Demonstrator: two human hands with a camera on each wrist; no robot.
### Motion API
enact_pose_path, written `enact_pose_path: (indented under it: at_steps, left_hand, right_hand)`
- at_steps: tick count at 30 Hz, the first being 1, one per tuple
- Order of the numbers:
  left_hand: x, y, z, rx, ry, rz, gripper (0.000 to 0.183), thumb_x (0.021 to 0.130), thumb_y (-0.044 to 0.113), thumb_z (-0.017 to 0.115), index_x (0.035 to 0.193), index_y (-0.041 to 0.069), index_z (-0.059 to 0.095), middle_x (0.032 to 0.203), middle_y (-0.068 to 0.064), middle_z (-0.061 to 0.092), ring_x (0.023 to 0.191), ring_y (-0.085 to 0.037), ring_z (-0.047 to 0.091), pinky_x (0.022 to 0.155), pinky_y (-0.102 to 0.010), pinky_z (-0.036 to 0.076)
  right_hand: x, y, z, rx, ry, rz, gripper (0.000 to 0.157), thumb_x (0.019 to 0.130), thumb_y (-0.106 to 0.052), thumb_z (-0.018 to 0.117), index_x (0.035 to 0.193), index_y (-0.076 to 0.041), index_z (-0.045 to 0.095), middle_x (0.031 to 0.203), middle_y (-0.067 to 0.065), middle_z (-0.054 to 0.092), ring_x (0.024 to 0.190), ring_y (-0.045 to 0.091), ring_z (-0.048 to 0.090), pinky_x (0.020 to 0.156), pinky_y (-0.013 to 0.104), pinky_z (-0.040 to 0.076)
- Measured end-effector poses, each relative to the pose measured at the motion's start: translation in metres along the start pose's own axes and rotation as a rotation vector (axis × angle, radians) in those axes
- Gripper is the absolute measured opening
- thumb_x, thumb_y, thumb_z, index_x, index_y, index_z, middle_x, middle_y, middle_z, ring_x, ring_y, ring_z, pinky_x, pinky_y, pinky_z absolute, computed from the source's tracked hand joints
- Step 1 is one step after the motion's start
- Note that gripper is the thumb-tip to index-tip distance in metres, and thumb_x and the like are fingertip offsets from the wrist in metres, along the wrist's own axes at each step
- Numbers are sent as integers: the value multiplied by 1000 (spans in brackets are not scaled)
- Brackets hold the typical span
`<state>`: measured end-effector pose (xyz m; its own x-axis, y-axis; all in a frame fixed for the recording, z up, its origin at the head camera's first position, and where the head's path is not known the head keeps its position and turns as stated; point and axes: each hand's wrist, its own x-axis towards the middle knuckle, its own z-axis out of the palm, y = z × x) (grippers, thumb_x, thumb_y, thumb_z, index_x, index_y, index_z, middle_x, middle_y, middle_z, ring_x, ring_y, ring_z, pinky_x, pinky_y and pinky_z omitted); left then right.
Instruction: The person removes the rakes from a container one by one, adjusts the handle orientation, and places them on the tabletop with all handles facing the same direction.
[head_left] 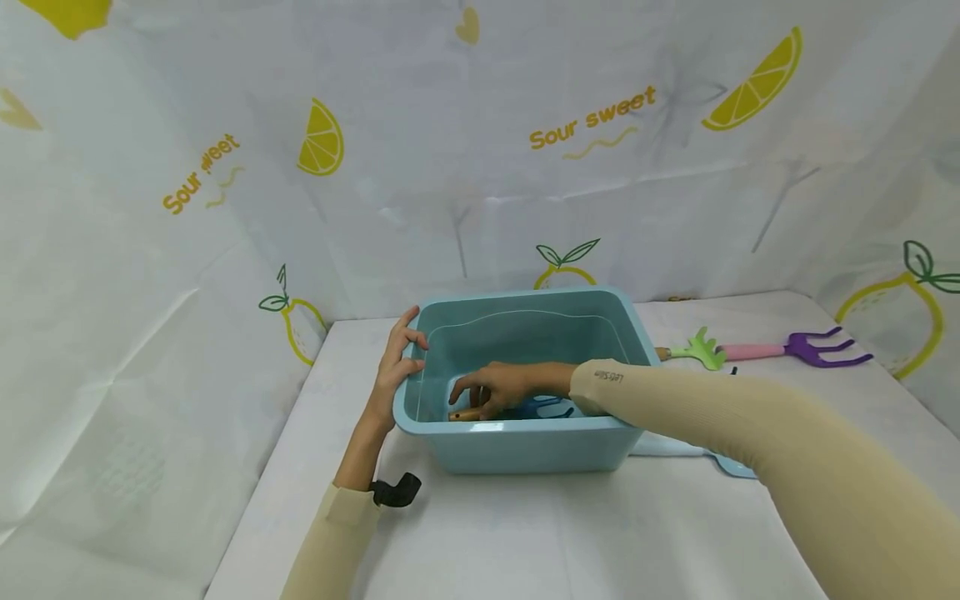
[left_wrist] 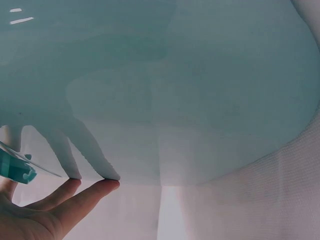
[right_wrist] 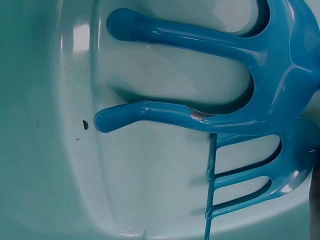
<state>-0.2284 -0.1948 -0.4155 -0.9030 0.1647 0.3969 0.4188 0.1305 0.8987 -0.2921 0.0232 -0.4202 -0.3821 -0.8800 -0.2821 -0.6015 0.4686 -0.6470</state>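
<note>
Right of centre, low down, one pale blue tool (head_left: 735,467) lies partly behind the right sleeve (head_left: 757,425). Mid-frame sits one tub (head_left: 525,452); the left hand (head_left: 393,358) grips its left rim, presumably steadying it. Inside are two blue forks (right_wrist: 275,60); the right hand (head_left: 504,386) meets a wooden handle (head_left: 462,414), whether gripping I can't tell. Beyond, at right: one green fork (head_left: 702,349), one purple fork (head_left: 810,347).

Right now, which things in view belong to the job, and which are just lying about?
Likely in the job:
blue tub, with the left hand holding it
wooden handle inside, right hand at it
thick-tined blue fork and thin-tined blue fork, inside

Apparently just lying about, outside the tub:
green rake
purple fork
pale blue tool, partly hidden
</note>
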Motion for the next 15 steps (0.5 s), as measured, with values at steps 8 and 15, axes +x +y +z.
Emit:
enact_pose_path:
  at_steps: [8,15]
  left_hand:
    - [0,0,0,2,-1,-2,32,81,14,41,107,-5,43,172,0,18,159,-35,15,119,-66,15]
    - [0,0,-1,3,-1,-6,35,81,14,41,109,-6,43,172,1,18,158,-34,16,119,-66,16]
  right_hand:
    - [2,3,3,-51,-7,-38,52,97,-6,66,147,-16,54,121,12,73,108,23,71,90,32,59]
    - [-1,1,-5,-149,-22,-96,44,101,-15,63,145,-13,58,121,12,73,107,24,73,92,31,58]
